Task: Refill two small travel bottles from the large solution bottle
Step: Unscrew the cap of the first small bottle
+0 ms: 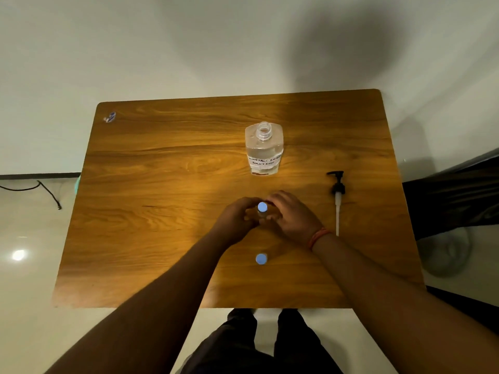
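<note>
A large clear solution bottle [264, 148] with a handwritten label stands uncapped at the middle back of the wooden table [162, 184]. Its black pump head [337, 197] lies flat to the right. Two small travel bottles with blue caps stand in front of it. My left hand [237, 220] grips the body of the farther travel bottle [262, 207], and my right hand [290, 215] curls round its top from the right, fingers by the blue cap. The nearer travel bottle [261, 259] stands alone between my forearms, cap on.
A small blue and white scrap [110, 117] lies at the table's far left corner. A black cable [46, 193] runs on the floor at the left. A dark object [459, 195] sits past the table's right edge. My legs show below the front edge.
</note>
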